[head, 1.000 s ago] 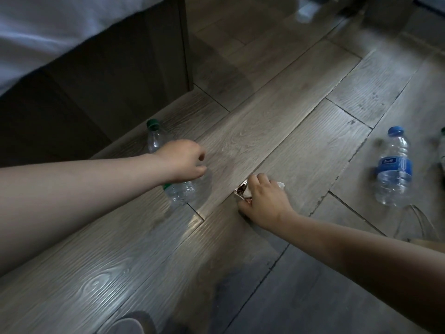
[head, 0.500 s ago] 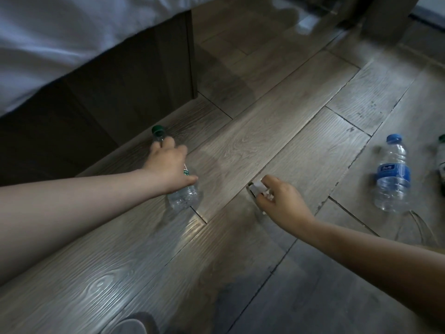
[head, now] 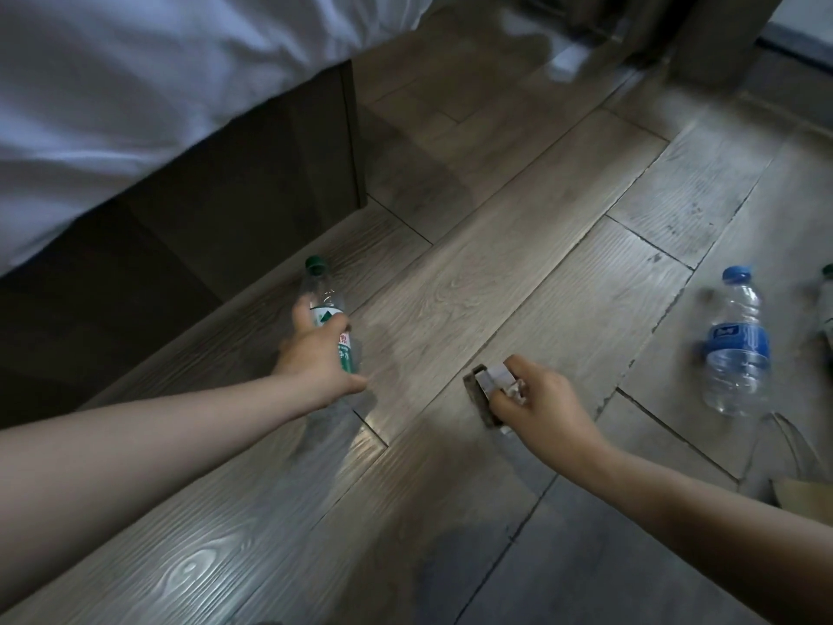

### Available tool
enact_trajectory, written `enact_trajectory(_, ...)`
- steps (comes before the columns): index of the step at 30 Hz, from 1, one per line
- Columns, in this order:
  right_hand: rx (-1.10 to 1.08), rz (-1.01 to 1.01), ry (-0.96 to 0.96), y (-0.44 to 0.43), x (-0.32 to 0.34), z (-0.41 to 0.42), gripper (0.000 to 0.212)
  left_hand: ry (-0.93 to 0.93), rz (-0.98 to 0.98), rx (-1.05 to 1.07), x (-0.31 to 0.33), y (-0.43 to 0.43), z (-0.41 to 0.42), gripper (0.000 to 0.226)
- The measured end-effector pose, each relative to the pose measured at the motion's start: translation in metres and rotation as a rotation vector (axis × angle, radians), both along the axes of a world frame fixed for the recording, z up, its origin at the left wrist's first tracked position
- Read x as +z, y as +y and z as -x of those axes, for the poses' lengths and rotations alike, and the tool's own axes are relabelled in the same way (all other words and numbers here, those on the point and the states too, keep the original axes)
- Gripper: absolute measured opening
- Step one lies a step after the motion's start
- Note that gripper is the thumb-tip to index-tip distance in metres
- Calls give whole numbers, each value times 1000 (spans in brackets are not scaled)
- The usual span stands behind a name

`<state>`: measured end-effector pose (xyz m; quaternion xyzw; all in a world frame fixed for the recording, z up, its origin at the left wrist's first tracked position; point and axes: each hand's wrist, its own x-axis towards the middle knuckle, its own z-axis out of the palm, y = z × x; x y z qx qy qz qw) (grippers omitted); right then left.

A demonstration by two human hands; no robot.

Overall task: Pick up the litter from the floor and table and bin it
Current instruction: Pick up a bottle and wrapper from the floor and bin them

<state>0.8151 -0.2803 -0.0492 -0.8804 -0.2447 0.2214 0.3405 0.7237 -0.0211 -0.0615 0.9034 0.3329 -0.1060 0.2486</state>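
My left hand [head: 315, 358] grips a clear plastic bottle with a green cap and green label [head: 325, 304], its cap pointing away from me, just above the wooden floor beside the bed base. My right hand [head: 536, 399] holds a small crumpled wrapper with a white and brown side [head: 489, 381] close to the floor. A second clear bottle with a blue cap and blue label [head: 737, 345] lies on the floor to the right, apart from both hands.
A bed with a white sheet [head: 135, 97] and a dark wooden base [head: 252, 182] fills the upper left. Another bottle [head: 827, 304] shows partly at the right edge. A brown paper bag with handles [head: 798, 484] sits at the lower right.
My left hand has closed round the green-capped bottle and raised it off the floor. My right hand has lifted the wrapper from the floor.
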Motion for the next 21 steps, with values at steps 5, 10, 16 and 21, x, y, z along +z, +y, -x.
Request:
enact_trajectory(5, -115, -91, 79, -7, 35, -12, 24, -27, 70, 54, 29, 0, -21, 64)
enact_trajectory(10, -327, -115, 182, -28, 93, -9, 17, -22, 216, 35, 105, -32, -28, 60)
enact_trajectory(16, -543, -107, 263, -60, 216, 4, 14, 6, 400, -26, 246, -80, -21, 58)
enact_trajectory(21, -673, -149, 263, -88, 365, 9, 9, 29, 469, -91, 399, -115, -23, 59)
